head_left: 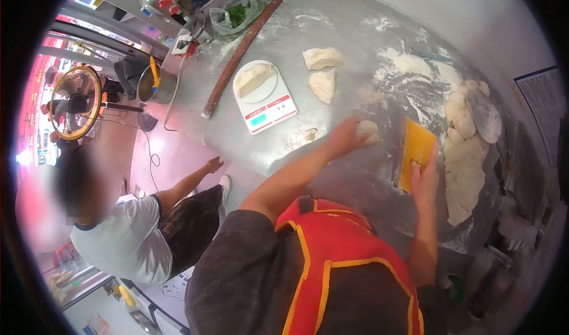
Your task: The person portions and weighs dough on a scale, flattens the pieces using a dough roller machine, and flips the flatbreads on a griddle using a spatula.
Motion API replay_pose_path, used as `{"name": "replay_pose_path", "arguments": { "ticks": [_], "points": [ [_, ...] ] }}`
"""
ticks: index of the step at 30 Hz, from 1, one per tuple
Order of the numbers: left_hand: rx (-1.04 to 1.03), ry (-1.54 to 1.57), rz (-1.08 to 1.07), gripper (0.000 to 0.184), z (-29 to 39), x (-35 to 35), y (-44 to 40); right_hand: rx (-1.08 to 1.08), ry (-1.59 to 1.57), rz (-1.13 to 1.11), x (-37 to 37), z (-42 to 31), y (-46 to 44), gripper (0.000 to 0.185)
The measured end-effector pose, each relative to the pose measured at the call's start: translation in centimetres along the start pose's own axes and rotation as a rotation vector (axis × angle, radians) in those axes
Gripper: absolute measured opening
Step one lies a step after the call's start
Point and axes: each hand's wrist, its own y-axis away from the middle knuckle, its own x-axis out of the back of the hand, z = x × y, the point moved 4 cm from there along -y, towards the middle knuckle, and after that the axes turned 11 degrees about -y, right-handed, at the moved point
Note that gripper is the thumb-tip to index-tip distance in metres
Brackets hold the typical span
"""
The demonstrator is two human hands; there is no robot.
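My left hand (348, 137) is over the middle of the steel table, slightly blurred, its fingers closed on the edge of a small piece of dough (370, 132). In my right hand (424, 178) is a yellow dough scraper (419, 144), its blade edge facing left toward that piece. Right of the scraper lies a long slab of dough (465, 178), with several small dough balls (459, 113) at its far end. A white digital scale (269, 113) carries a lump of dough (253, 79). Two cut dough pieces (323, 58) lie beyond my left hand.
A long brown rolling pin (243, 53) lies left of the scale. Behind it is a plastic bag of greens (237, 15). Flour (409, 62) dusts the steel table (349, 30). Another person (127, 240) stands at the left, near a metal pot (172, 83) and a fan (74, 103).
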Motion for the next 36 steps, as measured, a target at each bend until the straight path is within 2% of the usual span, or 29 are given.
{"name": "replay_pose_path", "arguments": {
  "ticks": [2,4,6,7,10,13,16,19,21,22,23,26,29,32,34,36],
  "points": [
    [-0.213,-0.225,0.118,0.051,-3.6,-0.7,-0.9,-0.034,-0.016,-0.012,0.0,-0.1,-0.2,0.075],
    [-0.213,-0.271,0.318,0.052,-5.1,2.9,-1.3,-0.107,-0.045,-0.032,0.1,-0.4,-0.3,0.076],
    [0.021,-0.258,0.591,0.058,-5.3,11.7,-0.7,-0.102,-0.045,-0.02,0.1,-0.3,-0.4,0.076],
    [0.069,-0.583,0.82,0.06,-7.4,14.3,-0.4,-0.101,-0.045,-0.014,0.1,-0.2,-0.3,0.076],
    [0.249,-0.931,0.892,0.053,-13.0,20.2,-0.2,-0.015,-0.027,0.012,0.0,0.5,-0.1,0.076],
    [0.467,-0.775,0.449,0.044,-12.6,23.0,-0.9,0.02,0.004,0.011,-0.1,0.6,0.1,0.075],
    [0.329,-0.64,0.449,0.039,-10.6,22.5,-2.1,-0.043,0.001,0.017,0.2,1.0,0.4,0.075],
    [-0.132,-0.42,0.545,0.042,-5.5,18.2,-4.7,-0.11,-0.022,0.023,0.5,1.7,1.0,0.073],
    [-0.322,-0.379,0.474,0.042,-1.2,14.4,-7.3,-0.12,-0.007,0.039,0.7,2.4,1.2,0.073],
    [-0.261,-0.417,0.461,0.042,1.2,12.4,-8.4,-0.126,0.001,0.048,1.0,2.7,1.3,0.073],
    [-0.234,-0.448,0.338,0.04,3.1,10.7,-9.7,-0.133,-0.029,0.05,1.2,2.8,1.5,0.073],
    [-0.243,-0.431,0.319,0.036,3.5,4.7,-13.3,-0.167,-0.087,0.064,1.6,2.8,2.2,0.072],
    [-0.34,-0.396,0.475,0.034,2.5,2.1,-13.0,-0.196,-0.086,0.085,1.9,3.7,2.9,0.07],
    [-0.41,-0.387,0.261,0.052,4.8,4.8,-9.7,-0.19,-0.087,0.099,2.2,4.3,3.2,0.071],
    [-0.331,-0.002,-0.032,0.055,4.7,4.2,-5.6,-0.214,-0.11,0.093,2.4,4.2,3.4,0.072],
    [-0.177,-0.125,-0.321,0.052,4.6,2.0,-2.1,-0.2,-0.097,0.073,2.1,4.5,3.3,0.072]
  ]
}}
